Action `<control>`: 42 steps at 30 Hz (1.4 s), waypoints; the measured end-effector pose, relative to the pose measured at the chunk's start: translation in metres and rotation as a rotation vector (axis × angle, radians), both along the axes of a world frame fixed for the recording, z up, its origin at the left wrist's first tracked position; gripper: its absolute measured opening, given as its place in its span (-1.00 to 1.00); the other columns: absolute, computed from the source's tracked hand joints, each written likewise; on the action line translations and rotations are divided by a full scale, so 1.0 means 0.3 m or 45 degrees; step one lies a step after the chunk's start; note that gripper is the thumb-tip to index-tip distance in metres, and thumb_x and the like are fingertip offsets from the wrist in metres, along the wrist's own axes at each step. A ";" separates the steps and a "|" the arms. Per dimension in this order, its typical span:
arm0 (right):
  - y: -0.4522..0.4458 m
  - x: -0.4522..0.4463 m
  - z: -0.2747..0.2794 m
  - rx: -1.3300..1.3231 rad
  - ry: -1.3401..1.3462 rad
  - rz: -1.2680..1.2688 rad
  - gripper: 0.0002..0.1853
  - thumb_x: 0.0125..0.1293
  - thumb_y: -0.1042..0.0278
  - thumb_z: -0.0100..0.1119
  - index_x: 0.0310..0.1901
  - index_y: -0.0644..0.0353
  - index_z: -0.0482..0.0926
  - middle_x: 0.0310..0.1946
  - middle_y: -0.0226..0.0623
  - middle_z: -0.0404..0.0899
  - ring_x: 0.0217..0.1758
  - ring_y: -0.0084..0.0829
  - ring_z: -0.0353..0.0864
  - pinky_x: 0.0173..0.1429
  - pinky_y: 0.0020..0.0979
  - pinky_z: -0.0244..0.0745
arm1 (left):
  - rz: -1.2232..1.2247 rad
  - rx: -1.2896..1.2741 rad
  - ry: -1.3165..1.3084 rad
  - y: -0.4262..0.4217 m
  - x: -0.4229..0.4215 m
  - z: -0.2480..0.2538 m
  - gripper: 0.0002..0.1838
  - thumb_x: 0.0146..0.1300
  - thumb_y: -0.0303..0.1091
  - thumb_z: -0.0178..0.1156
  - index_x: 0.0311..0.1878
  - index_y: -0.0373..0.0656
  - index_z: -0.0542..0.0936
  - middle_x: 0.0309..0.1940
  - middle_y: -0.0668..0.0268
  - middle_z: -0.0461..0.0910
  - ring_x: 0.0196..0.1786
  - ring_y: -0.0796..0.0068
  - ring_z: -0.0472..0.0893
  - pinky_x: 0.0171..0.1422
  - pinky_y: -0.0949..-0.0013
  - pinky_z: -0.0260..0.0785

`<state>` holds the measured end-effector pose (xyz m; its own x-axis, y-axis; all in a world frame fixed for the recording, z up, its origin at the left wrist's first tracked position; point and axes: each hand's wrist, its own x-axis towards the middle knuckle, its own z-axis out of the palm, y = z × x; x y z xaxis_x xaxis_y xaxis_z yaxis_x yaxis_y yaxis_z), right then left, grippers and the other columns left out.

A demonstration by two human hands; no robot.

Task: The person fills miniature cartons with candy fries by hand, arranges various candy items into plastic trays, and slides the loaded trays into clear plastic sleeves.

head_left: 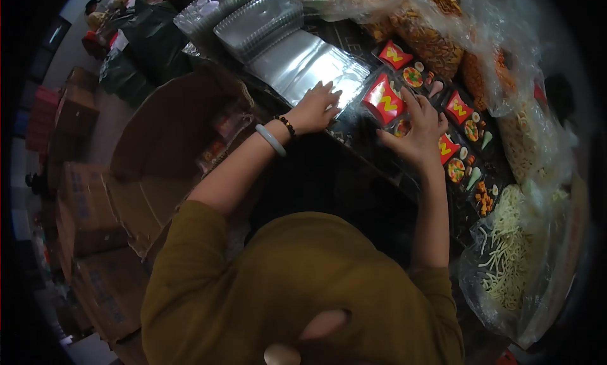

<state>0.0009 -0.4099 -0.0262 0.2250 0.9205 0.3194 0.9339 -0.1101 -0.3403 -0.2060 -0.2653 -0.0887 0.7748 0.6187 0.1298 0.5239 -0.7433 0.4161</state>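
Note:
My left hand (316,109) lies with fingers stretched over the near edge of a stack of clear plastic bags (303,64). A beaded bracelet and a pale bangle circle that wrist. My right hand (418,132) is spread, thumb apart from the fingers, at the right side of a red fries carton piece with a yellow squiggle (382,99). Whether its fingertips touch that piece I cannot tell. Around it, in rows on the dark table, lie more red carton pieces (458,107) and small toy-like food pieces, such as a round bowl of food (456,170).
Clear plastic trays (259,26) stand stacked behind the bags. Bags of orange pieces (430,36) line the far right, and a bag of pale noodle-like strands (507,257) sits nearer. An open cardboard box (152,137) is at my left, with closed cartons (95,207) beyond.

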 end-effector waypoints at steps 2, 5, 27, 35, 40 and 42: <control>-0.006 -0.005 0.000 -0.010 -0.014 0.004 -0.08 -0.31 -0.06 0.39 0.23 -0.04 0.35 0.12 -0.06 0.28 0.27 -0.15 0.24 0.35 0.12 -0.18 | 0.126 -0.235 -0.243 0.033 0.003 -0.015 -0.62 0.19 -0.52 0.07 0.12 -0.17 0.48 0.09 -0.08 0.44 0.11 0.08 0.50 0.14 0.29 0.35; -0.022 -0.027 0.006 -0.007 -0.056 0.041 -0.09 -0.31 -0.05 0.39 0.22 -0.04 0.35 0.13 -0.04 0.28 0.28 -0.14 0.22 0.35 0.13 -0.20 | 0.231 0.061 -0.394 0.050 -0.030 0.025 -0.72 0.08 -0.64 0.06 -0.11 -0.29 0.58 -0.24 0.00 0.60 -0.16 0.08 0.59 -0.07 0.29 0.43; 0.251 -0.208 -0.184 -0.043 -0.071 0.182 -0.09 -0.34 -0.19 0.36 0.16 0.03 0.42 -0.01 -0.02 0.37 0.16 -0.05 0.30 0.33 0.09 -0.14 | -0.328 0.240 0.462 0.022 -0.062 0.116 -0.29 0.04 -0.58 0.08 0.33 -0.22 0.14 0.34 0.04 0.15 -0.27 0.00 0.60 -0.18 0.12 0.48; 0.027 -0.081 -0.168 0.113 0.067 -0.230 -0.29 0.10 -0.10 0.26 0.11 0.33 0.38 0.03 0.04 0.39 0.00 -0.11 0.46 -0.04 -0.27 0.39 | -0.304 0.098 0.404 0.009 -0.032 0.108 -0.12 -0.07 -0.62 0.14 0.39 -0.22 0.01 0.42 0.08 -0.02 -0.19 -0.02 0.59 -0.17 0.12 0.48; -0.011 -0.015 -0.263 0.006 1.650 -0.164 -0.33 0.22 0.42 0.17 0.29 0.51 0.13 -0.44 -0.42 0.50 -0.59 -0.69 0.36 -0.55 -0.64 0.29 | -0.390 -0.039 0.357 0.001 0.003 0.148 -0.07 -0.09 -0.68 0.07 0.42 -0.20 -0.06 0.44 0.08 -0.09 -0.11 -0.03 0.56 -0.11 0.15 0.45; -0.047 -0.003 -0.225 -0.044 1.986 -0.134 -0.37 0.22 0.43 0.18 0.26 0.50 0.18 -0.44 -0.42 0.51 -0.60 -0.70 0.34 -0.56 -0.67 0.26 | -0.476 -0.203 0.151 -0.004 0.021 0.128 -0.10 -0.08 -0.70 0.02 0.41 -0.22 -0.05 0.43 0.07 -0.06 -0.04 -0.05 0.52 -0.03 0.17 0.42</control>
<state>-0.0001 -0.4240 -0.0936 0.3625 0.8817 -0.3019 -0.3379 -0.1776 -0.9243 -0.1996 -0.2666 -0.0503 0.9536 0.2970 -0.0483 0.2812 -0.8225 0.4943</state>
